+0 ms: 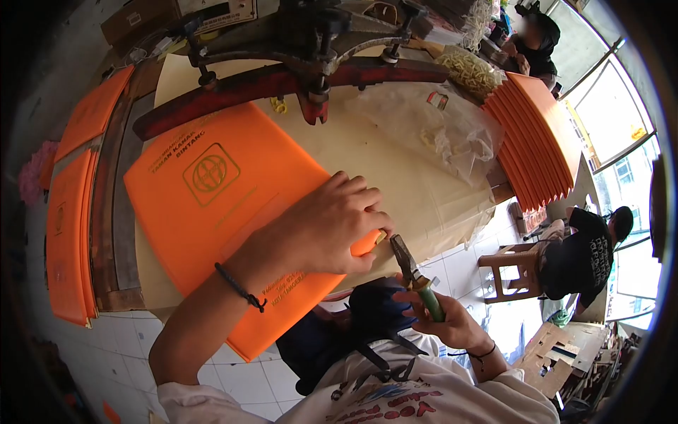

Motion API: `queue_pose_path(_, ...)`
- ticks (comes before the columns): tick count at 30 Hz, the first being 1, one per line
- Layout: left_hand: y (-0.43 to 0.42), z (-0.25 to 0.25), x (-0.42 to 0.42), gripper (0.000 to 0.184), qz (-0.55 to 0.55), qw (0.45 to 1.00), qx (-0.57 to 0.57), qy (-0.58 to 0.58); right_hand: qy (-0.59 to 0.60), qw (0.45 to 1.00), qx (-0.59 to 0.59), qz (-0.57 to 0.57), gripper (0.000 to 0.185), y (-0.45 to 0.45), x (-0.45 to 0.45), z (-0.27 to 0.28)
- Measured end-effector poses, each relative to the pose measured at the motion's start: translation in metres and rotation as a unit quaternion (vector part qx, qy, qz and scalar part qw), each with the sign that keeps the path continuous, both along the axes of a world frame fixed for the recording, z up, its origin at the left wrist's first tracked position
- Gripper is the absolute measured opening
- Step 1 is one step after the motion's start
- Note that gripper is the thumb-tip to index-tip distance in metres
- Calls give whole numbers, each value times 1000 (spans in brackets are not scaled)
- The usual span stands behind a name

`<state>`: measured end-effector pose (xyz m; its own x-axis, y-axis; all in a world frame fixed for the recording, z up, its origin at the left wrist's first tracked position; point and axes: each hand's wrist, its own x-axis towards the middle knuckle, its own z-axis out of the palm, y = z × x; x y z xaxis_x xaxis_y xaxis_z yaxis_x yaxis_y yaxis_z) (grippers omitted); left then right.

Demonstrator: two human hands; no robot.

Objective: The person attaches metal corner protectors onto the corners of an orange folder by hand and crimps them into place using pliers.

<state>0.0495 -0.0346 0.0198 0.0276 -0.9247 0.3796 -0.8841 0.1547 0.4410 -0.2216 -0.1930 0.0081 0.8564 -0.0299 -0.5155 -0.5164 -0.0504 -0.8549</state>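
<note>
An orange folder (265,159) with gold printing and a globe emblem lies at a slant on the table, its near corner jutting past the edge. My left hand (332,222) rests across its right side, fingers curled around a bent-up corner. At that corner a small gold-coloured metal piece (381,237) shows by my fingertips. My right hand (452,326) is wrapped around the green handles of a pair of pliers (406,261). The jaws point up toward the gold piece, close beside it; whether they touch it I cannot tell.
Stacked orange folders stand at right (533,134) and left (70,233). A heavy metal frame with a red bar (226,92) spans the table's back. A clear plastic bag (452,134) lies behind the folder. One person (583,247) sits on a stool at right; another (540,49) is farther back.
</note>
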Motion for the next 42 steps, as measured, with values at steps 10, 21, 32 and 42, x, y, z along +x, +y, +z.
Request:
queue_pose_path(10,0,-2,0,26,-3,1000,8,20,-20,999,-24,11,67,-3,-3,1)
queue_pose_path(21,2,-3,5,34,-12,998,26,48,-88,986,-130,59,69,-13,3,21)
queue_pose_path(32,1,-7,7,34,-21,998,12,60,-93,979,-165,72,62,-8,23,27)
queue_pose_path(42,-1,-7,7,29,-15,999,11,51,-99,980,-146,97,62,-11,23,26)
